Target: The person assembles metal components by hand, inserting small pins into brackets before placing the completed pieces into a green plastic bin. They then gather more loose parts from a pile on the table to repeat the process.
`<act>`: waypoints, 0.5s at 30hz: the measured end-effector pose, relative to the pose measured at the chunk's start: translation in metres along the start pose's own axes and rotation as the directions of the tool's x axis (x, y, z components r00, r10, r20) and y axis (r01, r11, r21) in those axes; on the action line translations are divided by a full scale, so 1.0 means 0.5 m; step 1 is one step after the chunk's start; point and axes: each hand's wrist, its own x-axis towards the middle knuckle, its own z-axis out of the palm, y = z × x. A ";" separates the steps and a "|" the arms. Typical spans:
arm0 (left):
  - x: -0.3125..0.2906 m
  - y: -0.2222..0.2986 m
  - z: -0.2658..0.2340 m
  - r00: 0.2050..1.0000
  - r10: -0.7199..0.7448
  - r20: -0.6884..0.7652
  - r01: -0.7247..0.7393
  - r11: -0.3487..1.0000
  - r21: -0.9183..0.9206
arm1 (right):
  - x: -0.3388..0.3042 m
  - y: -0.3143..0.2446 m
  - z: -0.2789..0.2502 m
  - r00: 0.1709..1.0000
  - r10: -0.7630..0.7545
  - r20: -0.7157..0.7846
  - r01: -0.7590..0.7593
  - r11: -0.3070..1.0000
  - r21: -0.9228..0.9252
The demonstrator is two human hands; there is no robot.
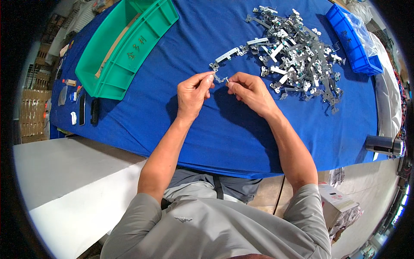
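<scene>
Over the blue cloth, my left hand (192, 96) pinches a small metal bracket (219, 79) between thumb and fingers. Most of that bracket is covered by my fingertips. Close to its right end, my right hand (254, 93) is closed in a pinch around a small, light-coloured metal piece (227, 80). Whether this piece touches the bracket or is part of it, I cannot tell. Just beyond my fingers lies another long bracket (227, 55) with eared ends. To its right spreads a heap of similar metal brackets (297, 56), some with green bits.
A green plastic bin (133, 52) stands at the far left, a blue bin (355, 47) with clear plastic at the far right. Dark slim objects (94, 111) lie on the left edge. A metallic cylinder (384, 145) sits at the right edge of the blue-clothed table (207, 149).
</scene>
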 end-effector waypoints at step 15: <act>0.003 -0.005 -0.003 0.970 0.191 0.153 -0.219 0.957 0.189 | 0.005 0.001 -0.012 0.999 0.002 0.053 -0.018 0.959 0.283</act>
